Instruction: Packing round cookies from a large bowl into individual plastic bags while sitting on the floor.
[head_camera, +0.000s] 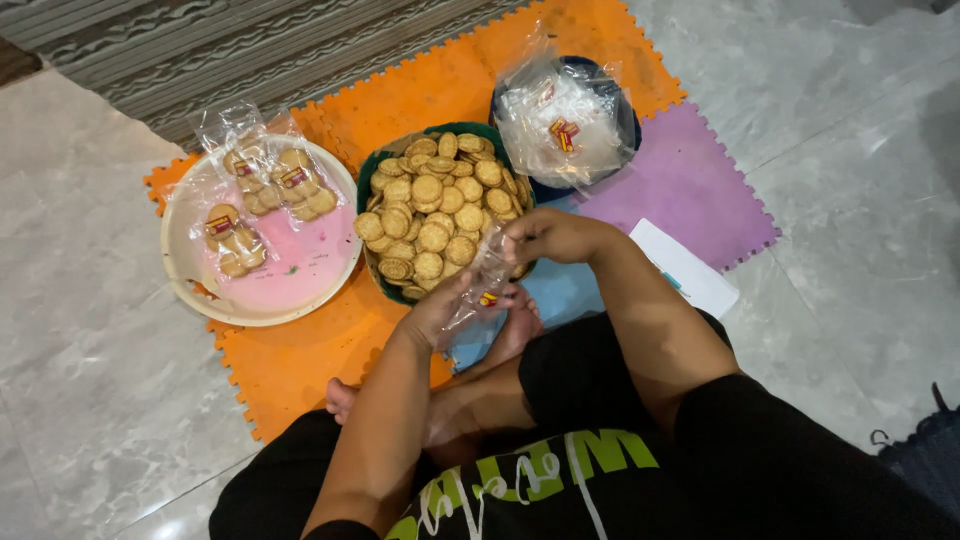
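I sit cross-legged on the floor. My left hand (440, 310) holds a small clear plastic bag (482, 283) with a red and yellow label by its lower end. My right hand (545, 235) pinches the bag's upper end, just over the near rim of a green bowl (372, 172) heaped with round brown biscuits (432, 205). The bag looks empty, though its inside is hard to make out.
A pale round tray (290, 300) at the left carries three filled biscuit bags (290, 182). A dark blue bowl (628, 118) at the back right holds a stack of empty clear bags (562, 120). Orange (300, 360), purple and blue foam mats lie underneath; a white paper (690, 270) lies right.
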